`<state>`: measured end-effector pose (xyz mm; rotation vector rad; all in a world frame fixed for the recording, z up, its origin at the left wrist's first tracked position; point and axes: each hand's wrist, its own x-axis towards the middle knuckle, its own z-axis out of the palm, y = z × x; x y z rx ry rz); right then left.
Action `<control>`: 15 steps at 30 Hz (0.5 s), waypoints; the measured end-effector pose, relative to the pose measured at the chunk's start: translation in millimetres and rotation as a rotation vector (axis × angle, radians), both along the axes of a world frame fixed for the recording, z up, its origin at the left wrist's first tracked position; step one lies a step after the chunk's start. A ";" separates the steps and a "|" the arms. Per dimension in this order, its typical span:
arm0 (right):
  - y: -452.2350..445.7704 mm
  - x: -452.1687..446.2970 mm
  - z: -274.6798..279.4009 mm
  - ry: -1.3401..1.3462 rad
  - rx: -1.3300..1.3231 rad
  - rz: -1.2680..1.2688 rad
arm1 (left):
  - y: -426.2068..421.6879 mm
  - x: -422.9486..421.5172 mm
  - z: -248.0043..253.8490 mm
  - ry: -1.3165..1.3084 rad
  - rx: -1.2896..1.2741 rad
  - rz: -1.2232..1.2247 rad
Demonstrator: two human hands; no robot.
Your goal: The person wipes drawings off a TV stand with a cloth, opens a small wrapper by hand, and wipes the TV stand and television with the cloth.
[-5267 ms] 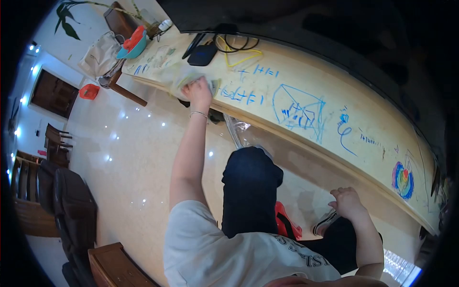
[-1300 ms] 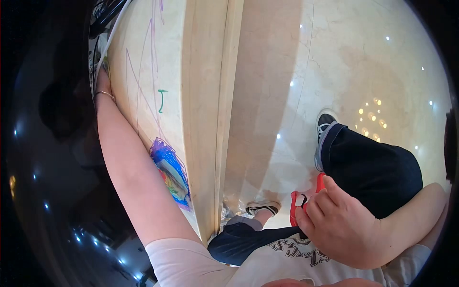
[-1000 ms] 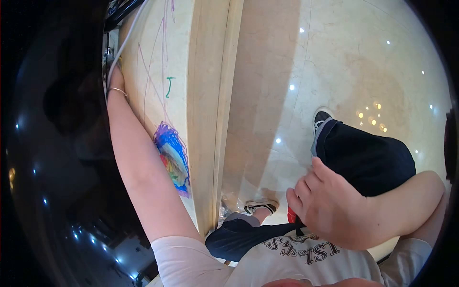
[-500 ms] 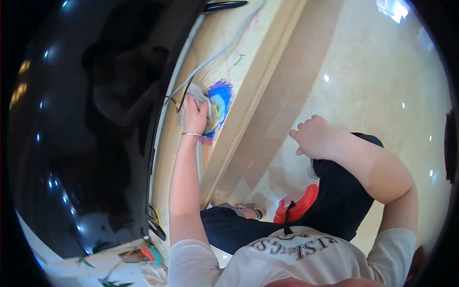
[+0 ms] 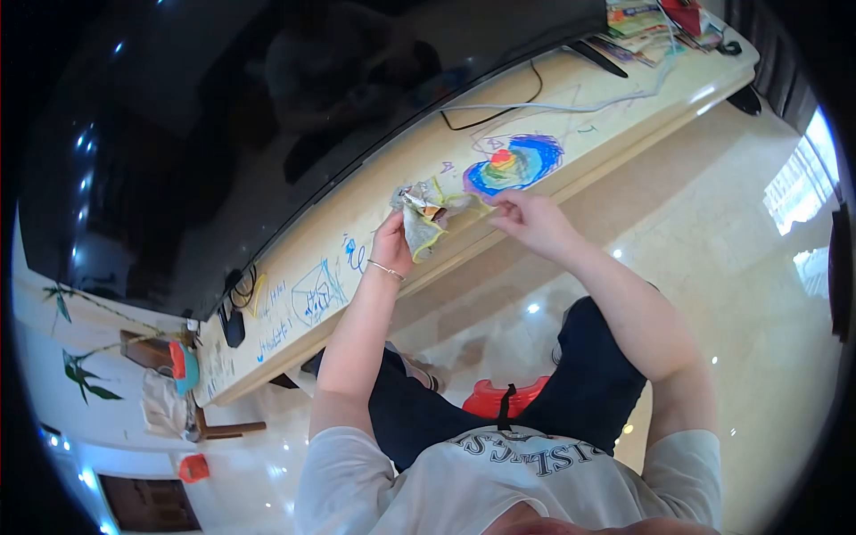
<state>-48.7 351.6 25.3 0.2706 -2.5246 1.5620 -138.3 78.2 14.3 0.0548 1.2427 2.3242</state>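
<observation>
- Head view, L hand: L hand [image 5: 393, 242] closed part-way round the near-left side of a grey cloth [image 5: 421, 234] w/ yellow-green edging; fingers partly hidden behind the folds, so exact finger gap can't be told.
- Same view, R hand: R hand [image 5: 540, 225] to the right of the L grip, thumb & fingertips brought together in a pinch at the cloth's drawn-out right end; whether pads fully meet, n/a (too small to tell).
- Contents: crumpled silvery scraps [image 5: 417, 198] and a small brown piece [image 5: 434, 212] lie in the folds, just beyond & right of the L fingers.
- Position: cloth spans the two grips, over the front part of a long counter [image 5: 374, 201]; contact w/ the surface can't be told.
- Surroundings: coloured drawing [image 5: 540, 160] beyond the pinch; pale cable [image 5: 580, 109] & black cable [image 5: 539, 87] farther off; dark screen [image 5: 267, 107] beyond the L grip; red plastic item [image 5: 499, 399] below both hands, betw. the knees.
- Handling (est.): cloth light, limp, prob. not slippery; scraps thin, loose, apt to spill if an edge drops. Best hold: gathered underside in L, edging in R, i.e. clear of contents.
</observation>
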 end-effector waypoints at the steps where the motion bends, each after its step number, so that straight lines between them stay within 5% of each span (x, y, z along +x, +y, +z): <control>1: -16.8 -4.3 5.5 0.035 -0.115 0.019 | -2.5 5.6 0.3 0.001 0.036 0.001; 4: -58.7 -13.4 14.5 0.167 -0.028 0.034 | -8.0 24.6 14.0 0.041 0.107 -0.006; 7: -89.4 -11.5 28.3 0.021 -0.007 0.058 | -23.0 29.7 13.2 -0.010 0.206 -0.018; 15: -140.1 -42.2 -10.0 -0.164 -0.818 0.195 | -37.1 45.6 10.2 0.095 0.112 0.156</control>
